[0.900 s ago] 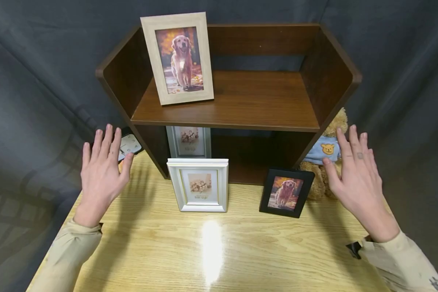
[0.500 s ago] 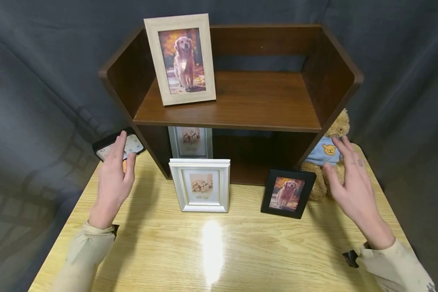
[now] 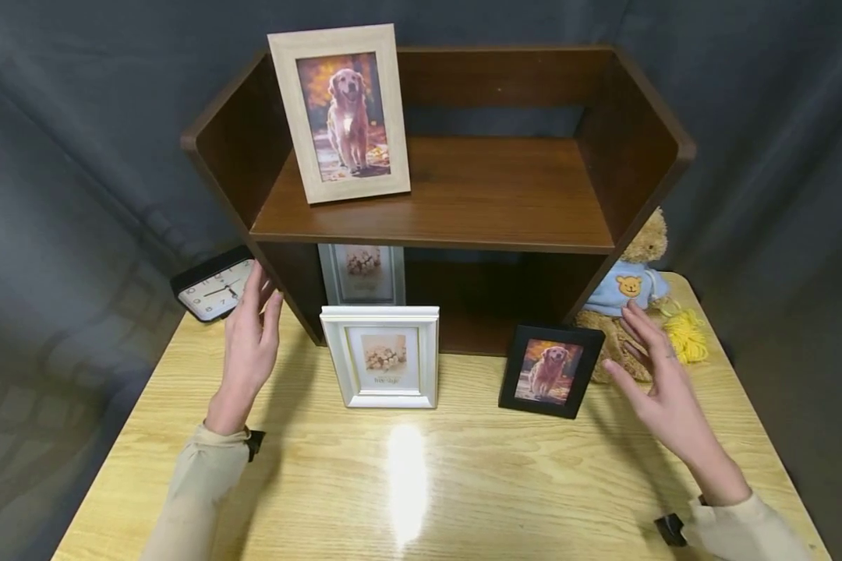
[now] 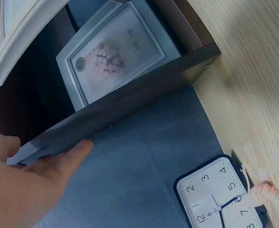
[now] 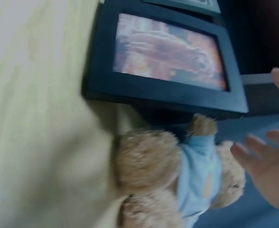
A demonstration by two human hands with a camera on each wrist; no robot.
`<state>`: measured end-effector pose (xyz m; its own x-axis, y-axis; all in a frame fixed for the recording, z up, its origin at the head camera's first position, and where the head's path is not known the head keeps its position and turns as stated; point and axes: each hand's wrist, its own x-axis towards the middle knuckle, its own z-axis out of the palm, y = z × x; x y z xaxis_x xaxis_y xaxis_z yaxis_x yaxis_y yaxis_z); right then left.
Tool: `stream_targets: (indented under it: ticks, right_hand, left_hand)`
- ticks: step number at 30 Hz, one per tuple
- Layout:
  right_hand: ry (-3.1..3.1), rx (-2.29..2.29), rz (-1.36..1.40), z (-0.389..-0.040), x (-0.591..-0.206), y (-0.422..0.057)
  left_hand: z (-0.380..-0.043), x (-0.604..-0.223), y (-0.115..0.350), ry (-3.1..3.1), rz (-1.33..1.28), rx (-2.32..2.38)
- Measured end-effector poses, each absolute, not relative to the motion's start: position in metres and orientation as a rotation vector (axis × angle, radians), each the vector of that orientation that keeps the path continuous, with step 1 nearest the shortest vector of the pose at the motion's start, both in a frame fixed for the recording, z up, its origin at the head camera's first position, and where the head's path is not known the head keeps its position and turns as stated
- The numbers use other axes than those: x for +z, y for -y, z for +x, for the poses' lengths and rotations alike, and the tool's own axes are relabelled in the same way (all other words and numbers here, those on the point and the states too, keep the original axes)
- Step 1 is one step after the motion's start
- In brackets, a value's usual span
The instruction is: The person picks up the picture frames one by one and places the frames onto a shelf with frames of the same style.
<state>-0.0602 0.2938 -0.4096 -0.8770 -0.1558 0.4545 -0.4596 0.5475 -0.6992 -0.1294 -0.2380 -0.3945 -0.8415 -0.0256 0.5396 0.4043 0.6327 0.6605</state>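
My left hand (image 3: 247, 351) is at the left side panel of a dark brown two-tier shelf (image 3: 463, 241). In the left wrist view its fingers (image 4: 65, 164) lie along the panel's outer side and the thumb is near its front edge; contact is unclear. My right hand (image 3: 666, 401) hovers with loosely bent fingers in front of a teddy bear (image 3: 620, 288) in a blue shirt, holding nothing. A black photo frame (image 3: 551, 371) with a dog picture leans at the shelf's front right. A white photo frame (image 3: 386, 358) stands front left.
A cream frame (image 3: 347, 113) stands on the upper tier, a grey-green frame (image 3: 362, 274) on the lower one. Left of the shelf is a square clock (image 3: 219, 288). Yellow yarn (image 3: 686, 335) lies right of the bear. Dark curtains (image 3: 77, 156) surround the wooden table (image 3: 463, 483).
My left hand has moved right, from over the clock to the shelf's left panel. The right hand has come down and slightly left, uncovering the yellow yarn and more of the bear.
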Motion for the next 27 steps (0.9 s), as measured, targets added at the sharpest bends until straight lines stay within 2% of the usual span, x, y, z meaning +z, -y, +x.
stream_targets:
  ticks: [12,27]
  right_hand:
    - [2.429,1.386,0.621,-0.052,-0.457,-0.297]
    - [2.499,1.494,0.554,-0.048,-0.481,-0.293]
  left_hand:
    - [-0.134,-0.394,0.234,2.360,-0.258,-1.188]
    - [-0.135,-0.392,0.233,2.405,-0.207,-1.246]
